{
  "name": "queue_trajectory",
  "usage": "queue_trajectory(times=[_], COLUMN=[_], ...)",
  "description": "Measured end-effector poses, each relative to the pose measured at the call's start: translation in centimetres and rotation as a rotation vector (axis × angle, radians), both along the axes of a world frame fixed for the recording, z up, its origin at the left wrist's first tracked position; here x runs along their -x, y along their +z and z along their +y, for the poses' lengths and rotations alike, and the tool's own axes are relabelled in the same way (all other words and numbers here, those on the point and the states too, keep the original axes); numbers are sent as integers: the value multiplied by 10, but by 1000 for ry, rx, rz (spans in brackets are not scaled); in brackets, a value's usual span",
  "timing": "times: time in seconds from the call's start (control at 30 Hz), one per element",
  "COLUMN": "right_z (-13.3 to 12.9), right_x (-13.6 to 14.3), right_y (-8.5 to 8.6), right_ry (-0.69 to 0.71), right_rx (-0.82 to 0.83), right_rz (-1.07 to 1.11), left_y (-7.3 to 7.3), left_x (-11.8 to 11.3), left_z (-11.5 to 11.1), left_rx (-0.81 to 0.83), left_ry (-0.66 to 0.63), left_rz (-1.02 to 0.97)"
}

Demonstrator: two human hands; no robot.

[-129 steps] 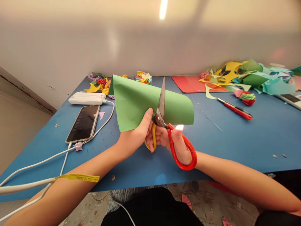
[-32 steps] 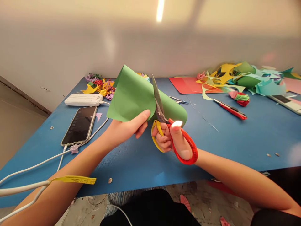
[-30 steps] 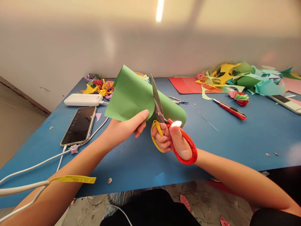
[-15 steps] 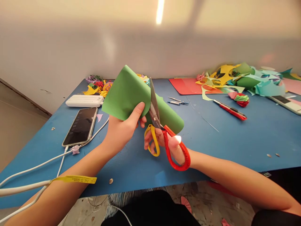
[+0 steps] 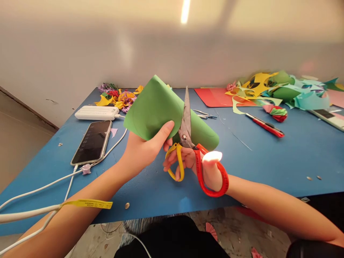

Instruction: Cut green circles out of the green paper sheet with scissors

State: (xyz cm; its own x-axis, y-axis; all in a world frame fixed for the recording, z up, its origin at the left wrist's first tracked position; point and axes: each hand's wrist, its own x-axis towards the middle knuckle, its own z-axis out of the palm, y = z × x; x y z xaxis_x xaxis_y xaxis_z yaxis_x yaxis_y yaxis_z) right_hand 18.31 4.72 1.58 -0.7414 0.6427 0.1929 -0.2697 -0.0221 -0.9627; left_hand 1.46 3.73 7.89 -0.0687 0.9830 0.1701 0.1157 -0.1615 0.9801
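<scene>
green paper [image 5: 153,107] between hands hides scraps [image 5: 119,98]; phone [image 5: 92,141] lies left.

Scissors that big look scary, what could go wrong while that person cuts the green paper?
The left hand pinches the green paper with its thumb right beside the blades of the scissors, so a nick seems possible. The paper curls over in the air, so the cut may wander. The right hand works above the table's near edge, so offcuts could drop to the floor.
</scene>
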Motion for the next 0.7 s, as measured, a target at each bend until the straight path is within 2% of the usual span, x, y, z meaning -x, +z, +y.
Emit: queue_trajectory(times=[0.13, 0.27, 0.47, 0.7], right_z=[0, 2, 0, -1], right_x=[-1, -1, 1, 2], right_y=[-2, -5, 4, 7], right_ry=[48, 26, -6, -29], right_rx=[-41, -88, -67, -87], right_rz=[1, 24, -28, -85], left_y=[-2, -3, -2, -2], left_x=[-1, -1, -3, -4], left_z=[0, -2, -3, -5], left_rx=[-27, -41, -78, -114], left_ry=[8, -27, -78, -80], left_rz=[-12, -11, 75, 39])
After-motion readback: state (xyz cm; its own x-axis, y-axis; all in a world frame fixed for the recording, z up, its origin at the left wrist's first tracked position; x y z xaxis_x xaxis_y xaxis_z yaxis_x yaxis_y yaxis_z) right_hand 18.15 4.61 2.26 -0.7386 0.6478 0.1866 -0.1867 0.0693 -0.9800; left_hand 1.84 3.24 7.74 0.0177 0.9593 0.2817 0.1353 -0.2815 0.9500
